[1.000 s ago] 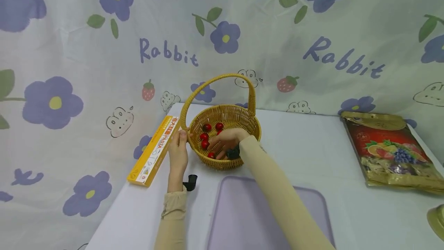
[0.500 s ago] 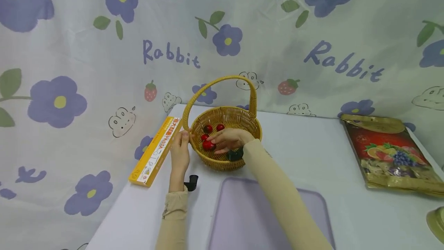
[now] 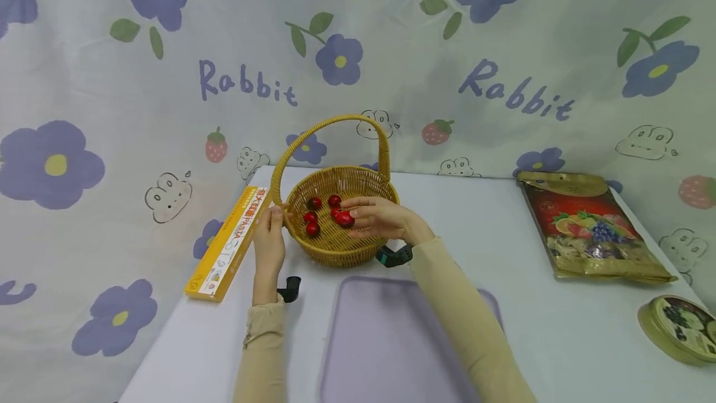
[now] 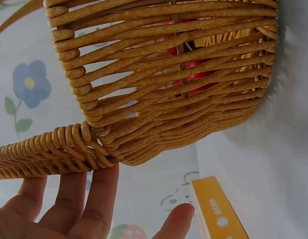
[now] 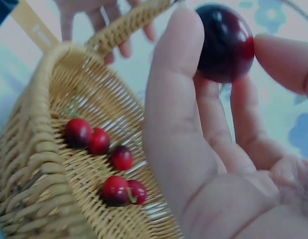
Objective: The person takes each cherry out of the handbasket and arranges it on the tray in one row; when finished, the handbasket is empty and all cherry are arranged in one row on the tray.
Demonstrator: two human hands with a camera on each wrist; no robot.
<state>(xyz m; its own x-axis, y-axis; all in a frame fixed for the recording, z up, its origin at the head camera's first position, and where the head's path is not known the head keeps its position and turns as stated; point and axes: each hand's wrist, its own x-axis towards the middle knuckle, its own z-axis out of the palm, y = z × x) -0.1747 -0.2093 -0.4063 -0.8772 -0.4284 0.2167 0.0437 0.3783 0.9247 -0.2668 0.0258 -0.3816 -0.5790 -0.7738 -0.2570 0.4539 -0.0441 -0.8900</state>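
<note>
Over the wicker basket, the right hand has drawn its pinched cherry toward 3 o'clock, leaving five cherries inside; the left hand touches the handle (fingers extended) at 9 o'clock.

Pinched red cherry, 5 cherries in basket

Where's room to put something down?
On the white table between the yellow wicker basket and shiny red bag, or the lilac rectangular tray left of the right beige sleeve. Crowded: the basket's left, by the left hand and long yellow box.
</note>
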